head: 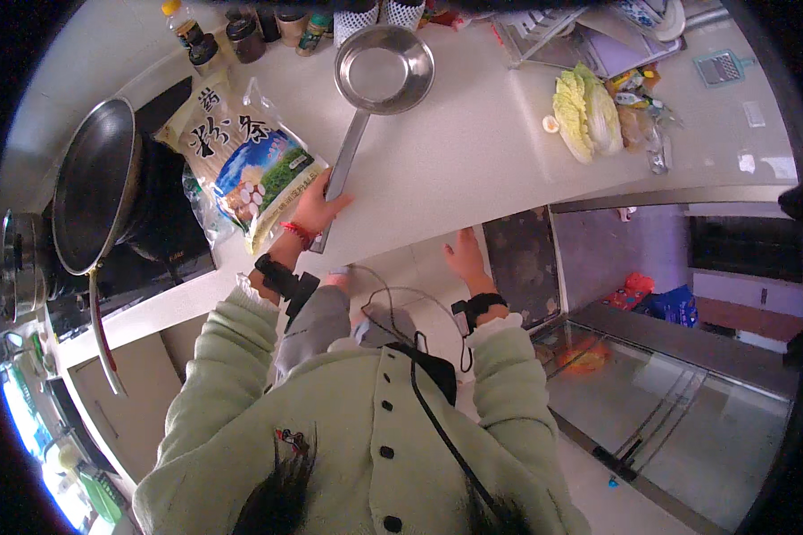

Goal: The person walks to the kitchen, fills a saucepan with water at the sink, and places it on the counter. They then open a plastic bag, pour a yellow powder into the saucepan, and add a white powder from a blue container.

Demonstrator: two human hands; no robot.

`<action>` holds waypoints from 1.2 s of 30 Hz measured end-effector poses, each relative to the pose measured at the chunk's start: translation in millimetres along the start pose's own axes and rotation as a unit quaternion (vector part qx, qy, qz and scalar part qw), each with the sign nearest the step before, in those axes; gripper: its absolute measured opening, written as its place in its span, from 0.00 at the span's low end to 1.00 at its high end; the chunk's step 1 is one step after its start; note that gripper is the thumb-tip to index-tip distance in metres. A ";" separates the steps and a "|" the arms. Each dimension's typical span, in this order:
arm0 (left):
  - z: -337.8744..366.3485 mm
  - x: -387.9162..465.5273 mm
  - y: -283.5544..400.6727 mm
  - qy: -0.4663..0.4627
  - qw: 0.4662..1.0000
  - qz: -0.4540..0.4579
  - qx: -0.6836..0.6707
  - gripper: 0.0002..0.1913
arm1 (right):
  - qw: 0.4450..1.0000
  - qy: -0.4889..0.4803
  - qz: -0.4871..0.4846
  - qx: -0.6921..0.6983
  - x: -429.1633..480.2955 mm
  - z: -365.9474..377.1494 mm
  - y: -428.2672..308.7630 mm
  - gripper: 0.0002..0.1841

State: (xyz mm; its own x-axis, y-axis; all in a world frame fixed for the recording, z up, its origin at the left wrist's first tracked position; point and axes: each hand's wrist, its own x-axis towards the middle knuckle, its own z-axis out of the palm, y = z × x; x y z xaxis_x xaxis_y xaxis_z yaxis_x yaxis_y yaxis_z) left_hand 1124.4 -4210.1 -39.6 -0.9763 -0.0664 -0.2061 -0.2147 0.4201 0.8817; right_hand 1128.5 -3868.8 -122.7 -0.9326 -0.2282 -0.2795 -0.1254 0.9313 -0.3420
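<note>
A stainless steel long-handled scoop (383,70) lies on the pale countertop, its round bowl pointing away from me. My left hand (314,206) is closed around its flat handle, thumb across the top. Just left of that hand is a plastic bag of dried noodles (241,157), printed with writing and a landscape picture. Beneath the bag's left side sits another clear plastic bag (207,207). My right hand (467,257) hangs beside the counter's front edge, empty, with the thumb apart from the fingers.
A dark frying pan (97,187) stands on the black hob (167,227) at left, its handle jutting past the front. Sauce bottles (244,37) line the wall. Napa cabbage (589,114), a dish rack (535,33) and a grater (719,68) sit right. A cable (435,424) hangs before me.
</note>
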 end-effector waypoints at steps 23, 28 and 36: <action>161.6 -197.2 27.7 0.414 0.838 -0.117 0.336 0.29 | 0.927 -0.251 -0.273 -0.061 -76.1 -77.6 153.9 0.32; 213.5 -267.4 -14.9 0.390 0.871 -0.180 0.238 0.26 | 0.888 -0.329 -0.236 -0.217 -95.7 -124.6 176.0 0.28; 300.8 -346.6 -89.5 0.395 0.863 -0.275 0.154 0.23 | 0.899 -0.319 -0.231 -0.191 -119.6 -90.0 101.6 0.14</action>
State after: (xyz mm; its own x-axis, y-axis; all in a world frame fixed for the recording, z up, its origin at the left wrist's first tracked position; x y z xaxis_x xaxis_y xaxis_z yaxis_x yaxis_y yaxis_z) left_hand 1490.4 -3952.5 -174.9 -0.4704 -0.8771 -0.0971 -0.7522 0.3410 0.5638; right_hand 1196.9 -3721.4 -43.3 -0.3835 -0.6181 -0.6862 -0.6703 0.6974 -0.2535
